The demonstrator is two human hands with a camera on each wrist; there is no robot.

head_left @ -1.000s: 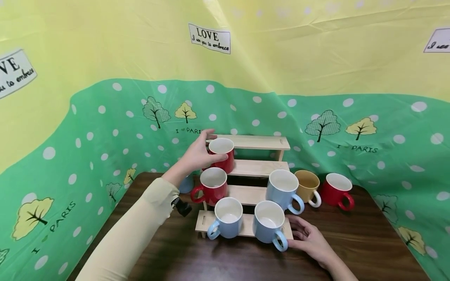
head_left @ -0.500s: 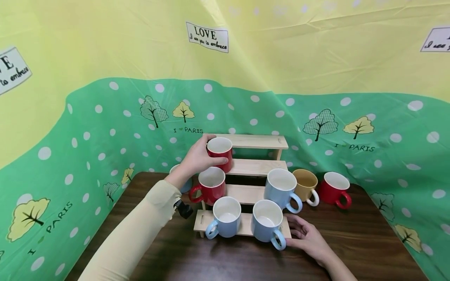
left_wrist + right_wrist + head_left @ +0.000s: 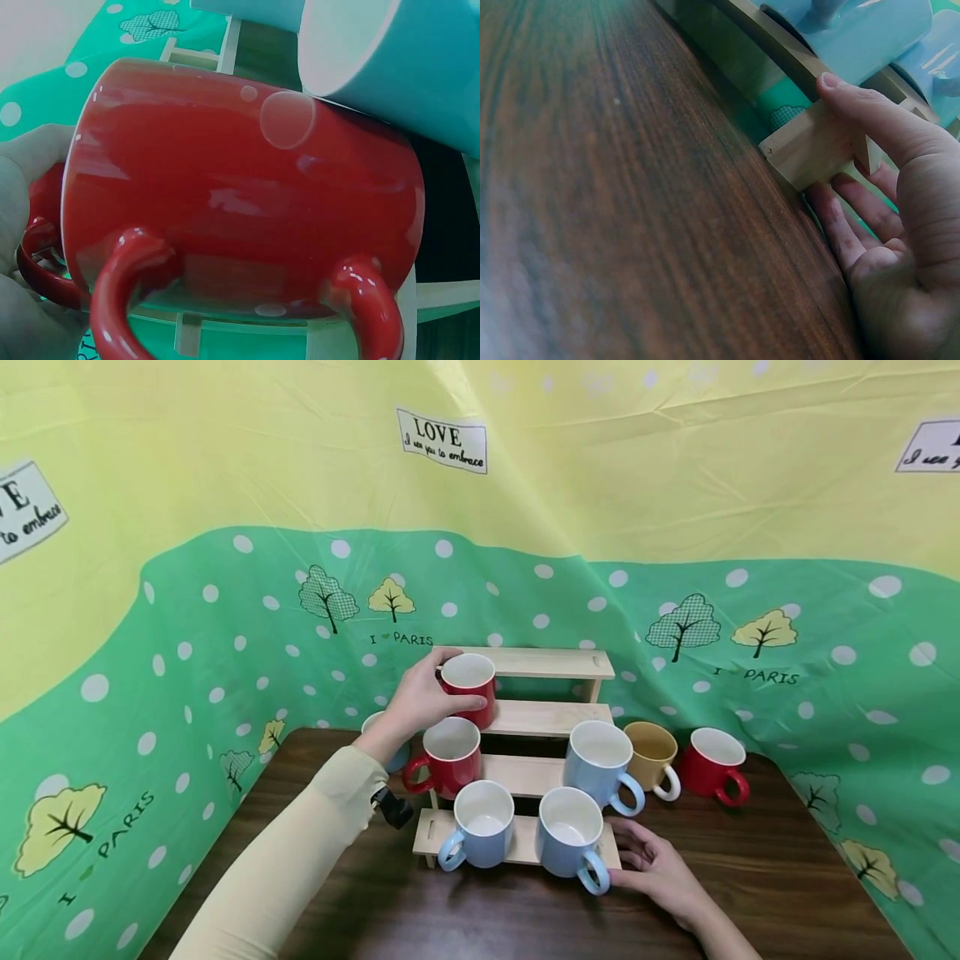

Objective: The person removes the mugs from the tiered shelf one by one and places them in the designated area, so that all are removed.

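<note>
My left hand (image 3: 417,700) grips a red mug (image 3: 482,695) with a white inside, upright at the left of the rack's third step. In the left wrist view another red mug (image 3: 225,180), from the step below, mostly hides it. At the right end of the lowest step, my right hand (image 3: 663,878) holds the stepped wooden rack (image 3: 555,718). The right wrist view shows that thumb (image 3: 855,101) on the board's end, fingers curled below. Two light blue mugs, one left (image 3: 486,839) and one right (image 3: 566,847), stand on the lowest step.
A larger light blue mug (image 3: 592,768) sits right on the second step. Right of the rack, a tan mug (image 3: 649,756) and a red mug (image 3: 708,768) stand on the dark wooden table (image 3: 360,893). Behind the left wrist a blue mug (image 3: 400,758) is partly hidden.
My left fingers have come down and closed in around the rim of the red mug. The right hand stays at the rack's end, and the mugs have not visibly moved.
</note>
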